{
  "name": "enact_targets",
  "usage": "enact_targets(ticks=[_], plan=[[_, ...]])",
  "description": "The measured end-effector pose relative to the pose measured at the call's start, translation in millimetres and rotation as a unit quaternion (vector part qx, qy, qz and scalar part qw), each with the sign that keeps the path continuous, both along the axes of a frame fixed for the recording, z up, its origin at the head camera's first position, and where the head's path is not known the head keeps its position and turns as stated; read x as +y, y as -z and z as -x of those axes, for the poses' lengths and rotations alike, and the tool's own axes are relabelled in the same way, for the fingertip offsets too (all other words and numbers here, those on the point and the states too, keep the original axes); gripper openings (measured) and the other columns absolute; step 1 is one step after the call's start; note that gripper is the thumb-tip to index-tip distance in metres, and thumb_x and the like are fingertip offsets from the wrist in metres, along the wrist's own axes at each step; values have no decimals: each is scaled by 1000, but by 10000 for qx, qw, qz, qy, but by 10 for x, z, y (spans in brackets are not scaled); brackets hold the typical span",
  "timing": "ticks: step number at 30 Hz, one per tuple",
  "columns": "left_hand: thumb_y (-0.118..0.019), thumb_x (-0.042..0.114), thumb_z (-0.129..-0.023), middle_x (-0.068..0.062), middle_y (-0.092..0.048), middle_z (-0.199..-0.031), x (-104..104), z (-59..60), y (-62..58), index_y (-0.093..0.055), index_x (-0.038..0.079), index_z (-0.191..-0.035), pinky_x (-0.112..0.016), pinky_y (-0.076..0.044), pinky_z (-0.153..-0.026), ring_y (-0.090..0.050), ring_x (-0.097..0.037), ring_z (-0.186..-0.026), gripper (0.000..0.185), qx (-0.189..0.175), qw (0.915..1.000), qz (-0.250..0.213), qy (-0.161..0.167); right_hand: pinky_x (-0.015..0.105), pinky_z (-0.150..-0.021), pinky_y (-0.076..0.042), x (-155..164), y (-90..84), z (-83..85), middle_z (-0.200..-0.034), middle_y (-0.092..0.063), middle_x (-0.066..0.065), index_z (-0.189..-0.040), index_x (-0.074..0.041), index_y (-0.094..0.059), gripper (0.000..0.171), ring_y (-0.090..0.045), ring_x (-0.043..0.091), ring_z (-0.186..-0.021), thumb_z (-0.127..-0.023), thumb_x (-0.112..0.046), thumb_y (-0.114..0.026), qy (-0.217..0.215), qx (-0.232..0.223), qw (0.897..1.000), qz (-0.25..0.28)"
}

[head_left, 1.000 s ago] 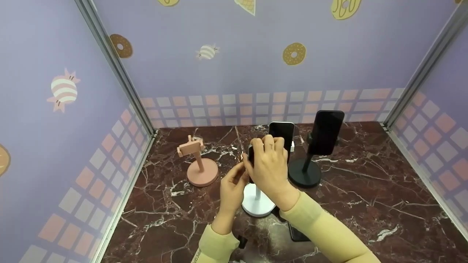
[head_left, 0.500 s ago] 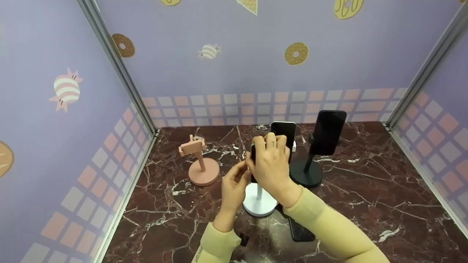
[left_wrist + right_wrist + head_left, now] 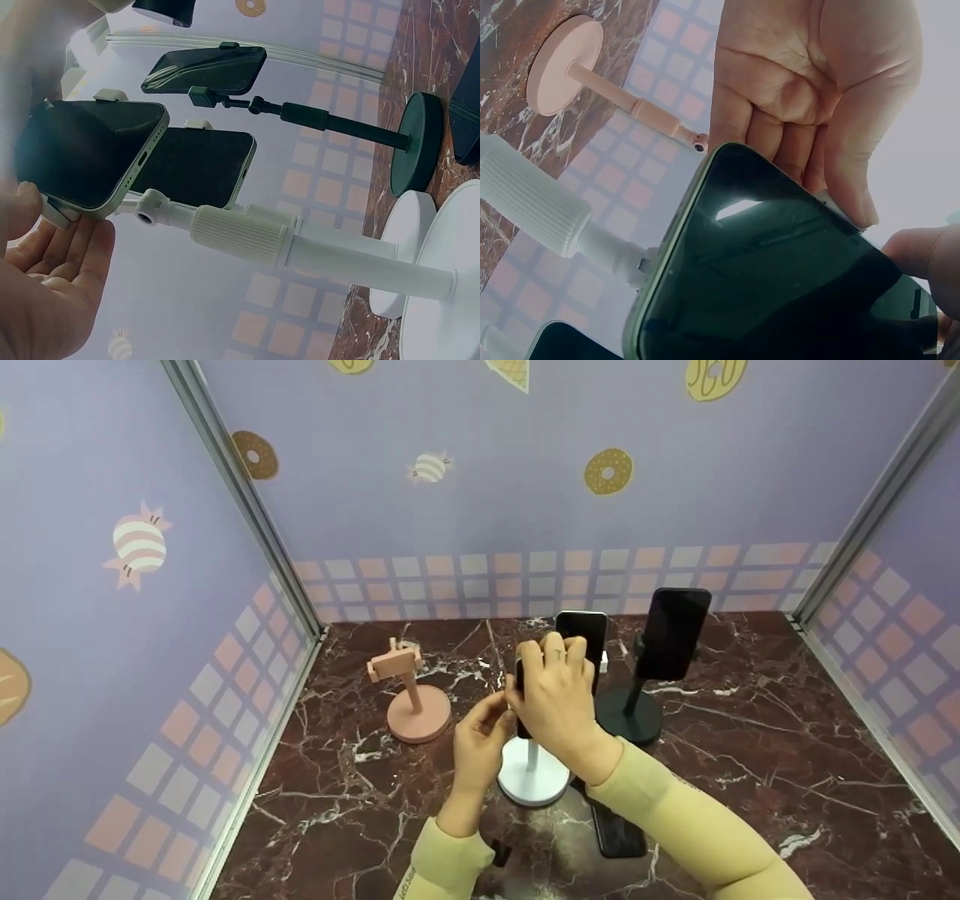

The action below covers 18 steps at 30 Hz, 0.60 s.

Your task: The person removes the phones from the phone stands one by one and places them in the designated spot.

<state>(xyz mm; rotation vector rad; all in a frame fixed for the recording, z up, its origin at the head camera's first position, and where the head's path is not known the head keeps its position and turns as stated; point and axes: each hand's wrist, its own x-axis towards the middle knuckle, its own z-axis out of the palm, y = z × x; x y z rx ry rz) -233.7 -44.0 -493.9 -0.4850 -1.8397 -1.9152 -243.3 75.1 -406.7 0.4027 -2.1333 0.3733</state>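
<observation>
My right hand (image 3: 556, 690) reaches over the upper end of a smartphone (image 3: 97, 150) and grips it, its thumb (image 3: 911, 251) near the phone's edge. The phone sits sideways in the clamp (image 3: 54, 214) of a white phone stand (image 3: 534, 772). Just left of it, my left hand (image 3: 480, 739) holds the clamp's edge between thumb and curled fingers, below the phone in the left wrist view. From above, my right hand covers most of this phone. The ribbed white pole (image 3: 240, 232) rises to it from a round base.
Behind stands another phone (image 3: 583, 634) on a second white stand (image 3: 405, 232). A black stand (image 3: 628, 716) with a phone (image 3: 675, 634) is at right. An unoccupied pink stand (image 3: 417, 712) is left. One phone (image 3: 621, 834) lies flat on the marble table, near my right sleeve.
Both hands stay at the same phone and clamp with hardly any movement. The whole head view has shifted slightly to the right.
</observation>
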Motion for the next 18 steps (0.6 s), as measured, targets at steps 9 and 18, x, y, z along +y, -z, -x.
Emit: enact_targets(ticks=[9,18], plan=[[-66,-3,-96,-32,-71,-110,-4,-5,-11,-66,-14,-120,-15,-54,-67,-61,1,-77,27,-48,9999,-83,106,47,-66,-44,29,-5,-7,-100,-53,16,-104,-8,-56,42,-44,40,-99,-76,-18,-86,-61,-30,10000,-46],[-67,-5,-95,-33,-70,-110,-19,-7,-12,-66,-14,-121,-16,-54,-69,-62,0,-78,28,-20,9999,-56,126,46,-64,-42,54,-8,-18,-99,-52,16,-104,-8,-54,42,-43,39,-98,-76,-16,-85,-171,-18,9998,-106]])
